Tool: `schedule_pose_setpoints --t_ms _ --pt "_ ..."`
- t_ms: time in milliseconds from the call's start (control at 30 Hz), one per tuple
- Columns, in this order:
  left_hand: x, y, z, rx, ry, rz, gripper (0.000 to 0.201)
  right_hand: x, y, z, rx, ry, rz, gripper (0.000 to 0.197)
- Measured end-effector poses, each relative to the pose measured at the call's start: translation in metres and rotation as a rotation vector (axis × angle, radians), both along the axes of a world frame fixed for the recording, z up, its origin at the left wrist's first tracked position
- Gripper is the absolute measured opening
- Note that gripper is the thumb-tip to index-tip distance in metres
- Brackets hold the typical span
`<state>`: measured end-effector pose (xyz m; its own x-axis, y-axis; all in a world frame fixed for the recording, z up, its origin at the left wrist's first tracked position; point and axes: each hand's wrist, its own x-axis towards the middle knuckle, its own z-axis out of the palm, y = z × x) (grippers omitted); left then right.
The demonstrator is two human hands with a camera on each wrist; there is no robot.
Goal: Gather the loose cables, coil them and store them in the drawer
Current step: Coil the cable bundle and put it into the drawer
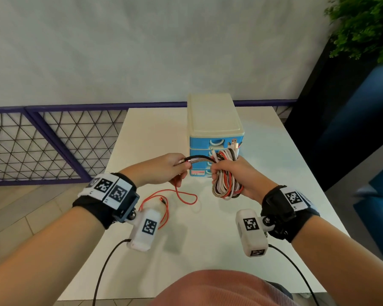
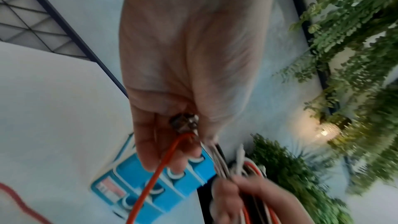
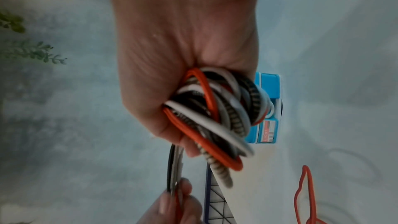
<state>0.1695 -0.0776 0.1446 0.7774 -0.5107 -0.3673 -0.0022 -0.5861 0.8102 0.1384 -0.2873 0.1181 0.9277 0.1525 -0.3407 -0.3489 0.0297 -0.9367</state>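
My right hand [image 1: 228, 173] grips a coiled bundle of cables [image 1: 227, 186] in red, white, black and braided grey, held above the white table [image 1: 274, 173]; the same cable bundle [image 3: 215, 117] fills my right fist [image 3: 172, 91]. My left hand [image 1: 164, 168] pinches several free cable strands [image 1: 202, 160] that run across to the bundle. A loose red cable [image 1: 181, 198] hangs from my left hand [image 2: 183, 108] and trails over the table; the red cable [image 2: 150, 180] also shows in the left wrist view. The blue drawer unit [image 1: 215, 138] stands just behind my hands, its drawers pushed in.
A purple-framed mesh railing [image 1: 42, 142] borders the table's left and back. Green plants [image 1: 367, 25] and a dark blue seat [image 1: 376, 129] sit to the right. Black wires [image 1: 106, 268] from the wrist cameras hang near the table's front edge.
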Motion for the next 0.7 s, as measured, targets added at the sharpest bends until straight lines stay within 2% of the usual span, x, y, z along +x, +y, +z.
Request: schedule_pose_setpoints --t_ms 33,200,333,467,533,633,700 --pt "-0.002 -0.004 -0.004 -0.001 -0.022 0.033 0.029 0.001 0.002 -0.001 -0.016 -0.022 -0.026 0.002" --pt "-0.020 -0.035 -0.009 -0.066 -0.246 0.216 0.017 0.009 0.018 -0.003 0.058 -0.100 -0.175 0.028" --pt "-0.032 -0.055 -0.001 -0.057 -0.488 0.140 0.018 0.011 0.023 -0.006 0.214 -0.060 -0.213 0.050" --pt "-0.040 -0.060 -0.006 0.109 -0.659 0.019 0.007 0.011 0.025 -0.002 0.283 0.005 -0.187 0.075" --pt "-0.042 -0.063 -0.007 0.164 -0.707 -0.006 0.016 0.011 0.023 -0.002 0.308 -0.003 -0.151 0.070" --pt "-0.039 -0.061 -0.010 0.132 -0.717 -0.057 0.024 0.011 0.020 -0.001 0.369 0.039 -0.155 0.057" --pt "-0.039 -0.061 -0.011 0.176 -0.730 -0.106 0.027 0.011 0.017 0.000 0.346 0.052 -0.187 0.039"
